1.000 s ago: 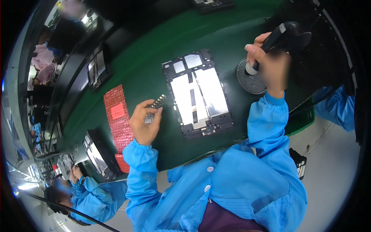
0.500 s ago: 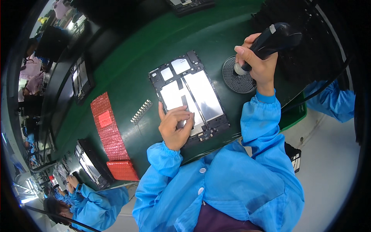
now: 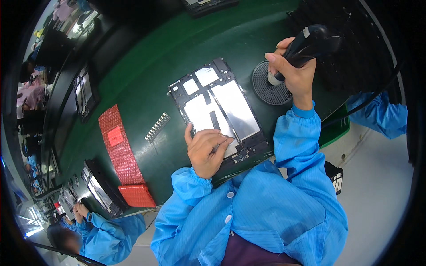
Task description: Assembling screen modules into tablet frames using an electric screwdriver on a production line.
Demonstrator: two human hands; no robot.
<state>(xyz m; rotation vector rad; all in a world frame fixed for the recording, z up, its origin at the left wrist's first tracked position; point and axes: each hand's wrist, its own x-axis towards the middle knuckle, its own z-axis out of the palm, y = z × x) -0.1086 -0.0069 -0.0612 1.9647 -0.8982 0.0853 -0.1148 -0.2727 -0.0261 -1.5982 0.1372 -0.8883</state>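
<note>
A tablet body (image 3: 213, 106), black-framed with silvery panels, lies flat on the green bench in front of me. My left hand (image 3: 207, 153) rests over its near left part, thumb and fingertips pinched together close above the panel; I cannot make out what is between them. To the right, my right hand (image 3: 296, 73) is wrapped around a black electric screwdriver (image 3: 306, 46). The screwdriver's pale front end points down over a round grey dish (image 3: 268, 86) with a gridded surface; its tip is hidden.
Left of the tablet body lie a row of small metallic parts (image 3: 157, 127) and red bubble wrap (image 3: 119, 150). More tablet bodies (image 3: 100, 190) rest on the bench at left. A green bin (image 3: 336, 133) sits below the right edge. A co-worker's hands (image 3: 80, 212) work at lower left.
My left hand has slid a little right and nearer along the tablet body, uncovering more of a dark strip. The screwdriver stays over the round dish, and the whole view has shifted slightly.
</note>
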